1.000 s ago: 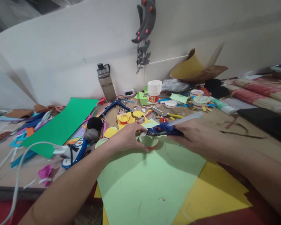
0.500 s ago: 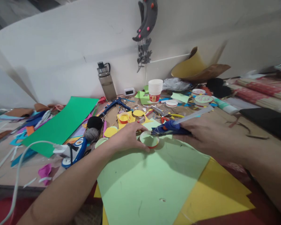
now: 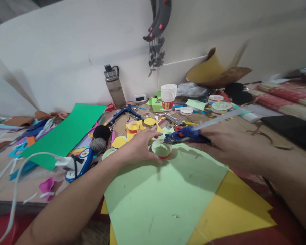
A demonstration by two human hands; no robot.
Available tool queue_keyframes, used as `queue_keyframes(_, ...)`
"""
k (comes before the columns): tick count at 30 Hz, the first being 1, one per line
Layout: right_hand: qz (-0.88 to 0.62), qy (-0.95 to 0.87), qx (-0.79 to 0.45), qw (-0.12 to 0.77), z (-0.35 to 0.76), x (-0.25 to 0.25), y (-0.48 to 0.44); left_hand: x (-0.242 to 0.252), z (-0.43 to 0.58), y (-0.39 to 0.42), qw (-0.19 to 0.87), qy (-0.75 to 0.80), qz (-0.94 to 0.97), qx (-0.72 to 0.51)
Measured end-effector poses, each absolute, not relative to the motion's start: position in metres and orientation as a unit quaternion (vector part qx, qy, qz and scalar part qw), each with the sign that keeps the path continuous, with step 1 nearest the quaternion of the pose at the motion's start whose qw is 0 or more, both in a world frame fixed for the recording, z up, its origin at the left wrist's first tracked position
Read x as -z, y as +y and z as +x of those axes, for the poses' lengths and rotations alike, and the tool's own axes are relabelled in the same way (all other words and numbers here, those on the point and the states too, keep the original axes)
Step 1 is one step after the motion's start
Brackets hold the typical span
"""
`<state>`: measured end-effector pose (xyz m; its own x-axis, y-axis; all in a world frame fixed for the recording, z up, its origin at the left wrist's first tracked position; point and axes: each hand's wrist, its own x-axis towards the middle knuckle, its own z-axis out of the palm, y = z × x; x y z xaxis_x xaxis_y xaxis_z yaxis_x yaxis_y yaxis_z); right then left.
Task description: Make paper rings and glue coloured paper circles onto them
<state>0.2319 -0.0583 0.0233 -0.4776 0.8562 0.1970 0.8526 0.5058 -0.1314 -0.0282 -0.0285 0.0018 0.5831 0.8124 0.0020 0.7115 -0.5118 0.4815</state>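
Note:
My right hand [image 3: 219,141] grips a blue hot glue gun [image 3: 183,134], with a long translucent glue stick [image 3: 219,119] poking out of its back. The gun's nozzle sits at the upper right rim of a low paper cup ring [image 3: 165,157], white inside with a red band outside. Thumb and fingers of my left hand [image 3: 140,144] curve around the ring's left side, holding it on a light green sheet [image 3: 153,194]. Green shows inside the ring. Yellow paper [image 3: 234,204] lies beneath the green sheet.
Behind my hands are a yellow-filled ring [image 3: 133,127], yellow discs [image 3: 119,142], scissors and paper scraps. Stacked paper cups [image 3: 168,97] and a water bottle [image 3: 114,88] stand farther back. A dark green sheet [image 3: 66,132] and a white cable [image 3: 17,190] lie left.
The view has shifted slightly. The glue gun's nozzle has moved a little along the ring's rim, and its glue stick reaches farther right. My left hand stays at the ring.

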Motion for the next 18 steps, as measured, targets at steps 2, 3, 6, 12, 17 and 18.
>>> queue_keyframes(2,-0.503,-0.857,-0.003,0.11,0.23,-0.023,-0.058,-0.001,-0.027,-0.027,0.224,0.434,0.865,-0.114)
queue_keyframes(3,-0.506,-0.856,0.006,0.105,0.23,-0.022,-0.058,0.0,-0.026,-0.027,0.223,0.429,0.868,-0.118)
queue_keyframes(6,-0.515,-0.851,0.041,0.093,0.228,-0.019,-0.058,0.003,-0.022,-0.027,0.22,0.427,0.867,-0.134)
queue_keyframes(12,-0.502,-0.858,0.037,0.097,0.228,-0.013,-0.057,0.008,-0.016,-0.03,0.217,0.467,0.844,-0.148)
queue_keyframes(17,-0.506,-0.857,0.056,0.081,0.232,-0.01,-0.055,0.009,-0.013,-0.032,0.208,0.478,0.839,-0.153)
queue_keyframes(18,-0.505,-0.857,0.057,0.084,0.233,-0.01,-0.055,0.009,-0.012,-0.032,0.209,0.481,0.837,-0.155)
